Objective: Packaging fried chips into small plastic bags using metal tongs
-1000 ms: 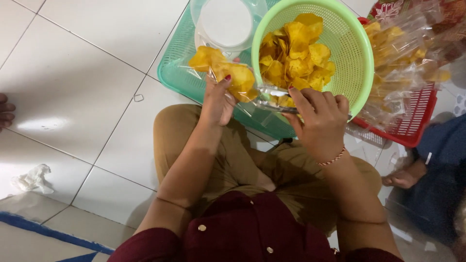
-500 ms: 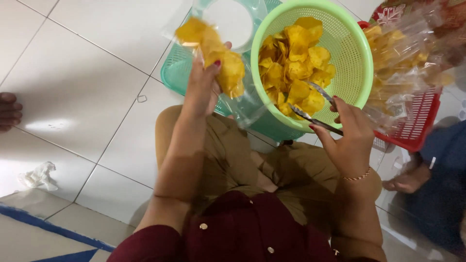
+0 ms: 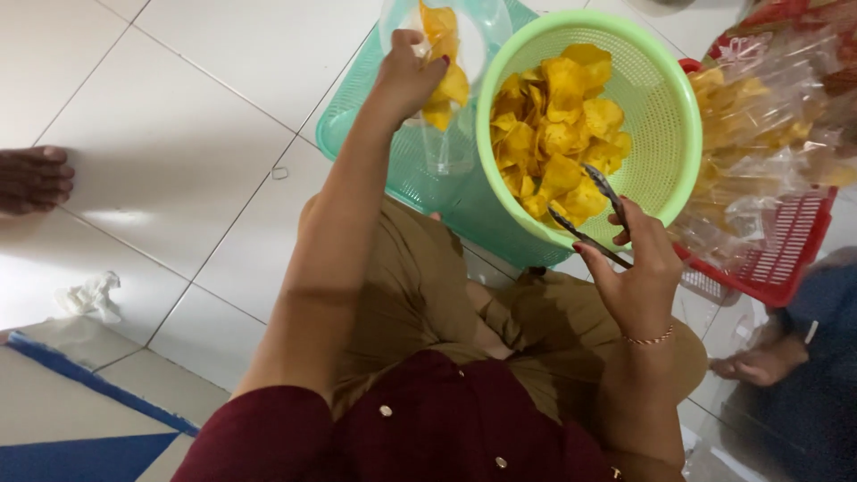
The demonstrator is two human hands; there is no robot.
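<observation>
My left hand [image 3: 406,76] is raised over the teal basket [image 3: 357,107] and grips a clear plastic bag [image 3: 446,89] with yellow chips in it. The bag hangs down from my fingers. My right hand [image 3: 638,268] holds metal tongs [image 3: 589,214] whose tips reach into the light green colander [image 3: 661,98]. That colander is tilted toward me and holds a heap of yellow chips [image 3: 558,125]. Both baskets rest in front of my knees.
A red basket [image 3: 786,250] at the right carries several clear bags filled with chips [image 3: 768,116]. Another person's foot [image 3: 36,178] rests on the white tiles at the left, another person's foot [image 3: 763,361] at the lower right. A crumpled tissue [image 3: 89,295] lies near a blue mat [image 3: 80,446].
My left hand has lifted the bag of chips up and away from the teal basket. My right hand has drawn back from the colander with the tongs, lower and nearer to me.
</observation>
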